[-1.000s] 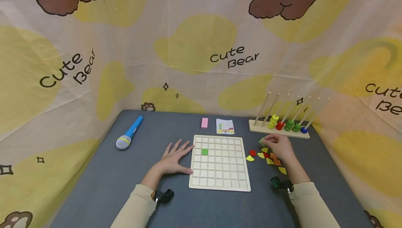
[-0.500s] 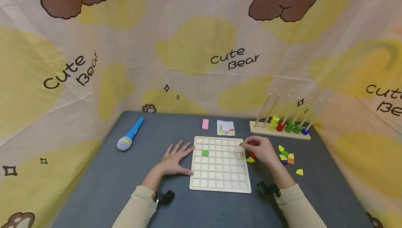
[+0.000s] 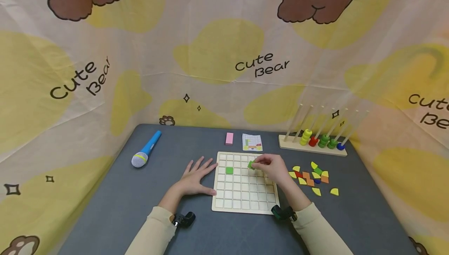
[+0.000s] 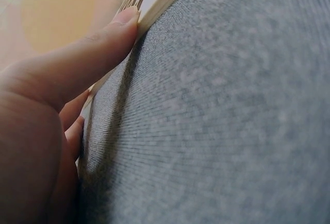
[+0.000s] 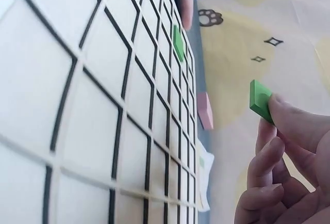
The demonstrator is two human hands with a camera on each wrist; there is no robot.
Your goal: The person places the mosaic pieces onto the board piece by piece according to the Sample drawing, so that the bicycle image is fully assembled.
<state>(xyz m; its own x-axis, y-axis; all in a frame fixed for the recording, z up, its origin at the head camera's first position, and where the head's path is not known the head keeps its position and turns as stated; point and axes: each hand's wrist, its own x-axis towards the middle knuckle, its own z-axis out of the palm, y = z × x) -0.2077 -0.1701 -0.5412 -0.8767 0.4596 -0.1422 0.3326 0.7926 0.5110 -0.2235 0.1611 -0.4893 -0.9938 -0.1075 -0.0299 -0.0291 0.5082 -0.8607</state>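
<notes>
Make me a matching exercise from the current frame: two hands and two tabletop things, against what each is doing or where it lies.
1. left hand
2. right hand
3. blue microphone
4. pink block

A. beyond the grid board, beside the printed card
B. pinching a green tile above the board
C. near the far left corner of the table
D. fingers spread, touching the board's left edge

Pairs: 1-D, 2-B, 3-C, 4-A
</notes>
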